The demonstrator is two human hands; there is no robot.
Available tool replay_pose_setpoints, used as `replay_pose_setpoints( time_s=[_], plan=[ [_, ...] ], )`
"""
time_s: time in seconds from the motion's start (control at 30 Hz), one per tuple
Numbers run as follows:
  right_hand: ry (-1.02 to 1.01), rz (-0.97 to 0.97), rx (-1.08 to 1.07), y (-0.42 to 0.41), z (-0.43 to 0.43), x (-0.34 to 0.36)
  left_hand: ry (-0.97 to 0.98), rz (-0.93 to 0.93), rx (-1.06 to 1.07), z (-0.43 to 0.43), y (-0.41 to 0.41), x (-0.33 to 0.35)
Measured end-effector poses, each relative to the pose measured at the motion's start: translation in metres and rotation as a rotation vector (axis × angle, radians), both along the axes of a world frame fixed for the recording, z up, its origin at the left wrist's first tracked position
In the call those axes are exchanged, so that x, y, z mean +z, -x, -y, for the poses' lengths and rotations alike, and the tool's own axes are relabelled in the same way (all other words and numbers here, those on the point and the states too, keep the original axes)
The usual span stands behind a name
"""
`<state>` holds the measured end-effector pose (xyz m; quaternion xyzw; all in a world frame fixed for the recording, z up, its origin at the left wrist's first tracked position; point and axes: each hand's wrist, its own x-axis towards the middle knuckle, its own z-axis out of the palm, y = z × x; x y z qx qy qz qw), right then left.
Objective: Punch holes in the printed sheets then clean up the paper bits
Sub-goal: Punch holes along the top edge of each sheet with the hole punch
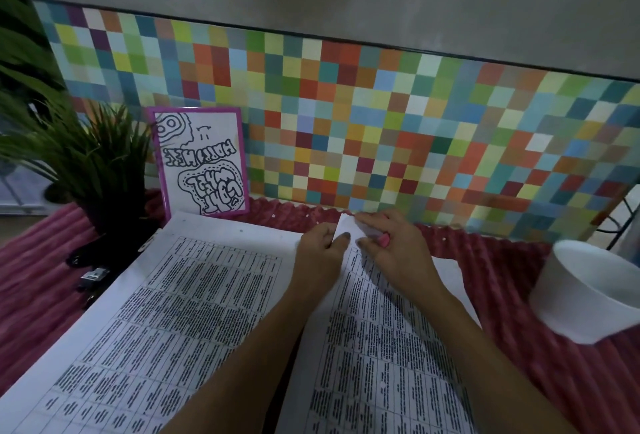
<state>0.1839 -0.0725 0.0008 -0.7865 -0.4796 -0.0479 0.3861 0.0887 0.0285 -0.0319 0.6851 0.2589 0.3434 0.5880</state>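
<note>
Ribbed pink fabric (519,295) covers the desk, hemmed at the back by a multicoloured checkered wall panel (346,104). Open fabric runs right of the papers up to a white round tub (588,298). The printed table sheets (173,312) fan across the middle, their far edges near the wall. At that edge the left hand (320,253) pinches a small white paper flap (346,225). The right hand (394,246) curls around a small pink object (383,240), fingertips on the same flap. White paper bits (442,240) dot the fabric nearby.

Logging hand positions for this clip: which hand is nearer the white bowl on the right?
Right. The right hand, gripping a pink tool at the printed sheet's top edge, lies left of the white bowl; the left hand pinches the same edge even farther left.
</note>
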Motion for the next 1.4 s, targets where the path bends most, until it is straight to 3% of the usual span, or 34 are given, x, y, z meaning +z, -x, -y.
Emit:
replay_pose_setpoints(
  time_s=[0.23, 0.43, 0.57, 0.73, 1.13, 1.4],
  plan=[
    [-0.036, -0.074, -0.002, 0.0, 0.0, 0.004, 0.001, -0.012, -0.092, 0.004, 0.003, 0.009],
    [0.058, -0.141, -0.014, -0.002, 0.003, 0.017, -0.203, -0.046, -0.094, 0.002, 0.004, 0.004],
    [0.267, -0.233, -0.124, -0.013, 0.018, 0.031, -0.134, 0.047, -0.036, 0.003, 0.006, 0.005],
    [0.355, -0.245, -0.156, -0.019, 0.025, 0.046, -0.106, 0.113, -0.015, 0.001, 0.004, 0.0],
    [0.332, -0.233, -0.08, -0.001, 0.009, 0.061, 0.141, 0.156, -0.132, -0.007, 0.006, 0.007],
    [0.307, -0.147, -0.097, 0.014, -0.004, 0.06, 0.123, 0.223, -0.174, -0.003, 0.003, 0.007]
  ],
)
